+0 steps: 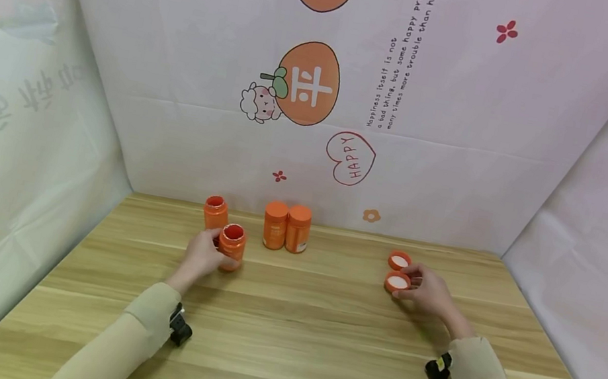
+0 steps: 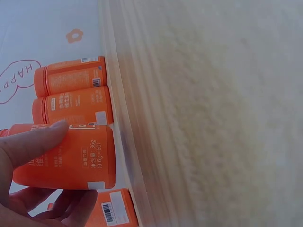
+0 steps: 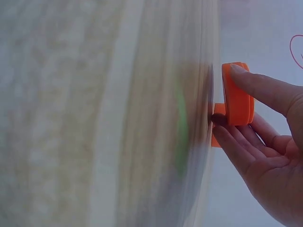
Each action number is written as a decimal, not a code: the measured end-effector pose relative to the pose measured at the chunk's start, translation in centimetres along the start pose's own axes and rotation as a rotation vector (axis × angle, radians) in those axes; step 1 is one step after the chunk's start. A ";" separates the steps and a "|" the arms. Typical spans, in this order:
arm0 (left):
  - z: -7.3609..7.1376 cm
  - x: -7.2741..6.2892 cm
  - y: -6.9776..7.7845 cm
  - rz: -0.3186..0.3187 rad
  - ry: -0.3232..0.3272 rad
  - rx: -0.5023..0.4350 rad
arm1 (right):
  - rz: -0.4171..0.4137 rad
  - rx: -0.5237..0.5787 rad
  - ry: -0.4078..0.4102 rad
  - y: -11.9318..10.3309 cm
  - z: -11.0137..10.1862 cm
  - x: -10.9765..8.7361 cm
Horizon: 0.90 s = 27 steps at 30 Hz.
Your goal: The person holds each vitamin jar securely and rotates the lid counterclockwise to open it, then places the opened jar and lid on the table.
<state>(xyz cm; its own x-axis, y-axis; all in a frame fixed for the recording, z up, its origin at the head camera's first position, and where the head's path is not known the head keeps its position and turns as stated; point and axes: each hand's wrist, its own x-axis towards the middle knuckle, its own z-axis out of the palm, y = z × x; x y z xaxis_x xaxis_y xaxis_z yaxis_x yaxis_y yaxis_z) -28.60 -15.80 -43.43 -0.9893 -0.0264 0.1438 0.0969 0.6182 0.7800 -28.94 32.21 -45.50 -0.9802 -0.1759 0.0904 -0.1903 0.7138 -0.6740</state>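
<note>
My left hand grips an orange bottle that has no lid on, its dark red mouth facing up. In the left wrist view the thumb lies across the labelled side of this bottle, with the fingers on the opposite side. Just behind it stands a second lidless orange bottle. Far to the right, my right hand pinches an orange lid between thumb and fingers, white liner upward. The right wrist view shows this lid close over the table. Another upturned lid lies right behind it.
Two orange bottles with lids on, a left one and a right one, stand side by side near the back wall. The wooden table is bordered by printed white cloth at the back and both sides.
</note>
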 end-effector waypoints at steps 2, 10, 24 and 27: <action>-0.1 0.0 -0.1 0.000 0.004 0.006 | 0.001 -0.008 -0.001 0.1 -0.1 0.0; -0.6 0.2 -0.6 -0.026 0.009 0.000 | -0.021 -0.022 0.011 0.4 -0.2 -0.1; -1.2 0.8 -1.6 -0.024 0.010 0.008 | 0.007 -0.017 -0.008 0.1 -0.4 -0.1; -1.4 1.0 -1.8 -0.027 0.014 0.016 | 0.022 -0.031 -0.010 0.1 -0.4 0.0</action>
<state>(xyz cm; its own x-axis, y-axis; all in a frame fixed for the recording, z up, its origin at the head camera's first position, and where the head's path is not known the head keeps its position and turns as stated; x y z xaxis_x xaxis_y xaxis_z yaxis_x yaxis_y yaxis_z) -29.58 -18.03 -43.85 -0.9898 -0.0545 0.1316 0.0682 0.6296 0.7739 -29.00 32.58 -45.25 -0.9836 -0.1670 0.0685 -0.1708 0.7381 -0.6527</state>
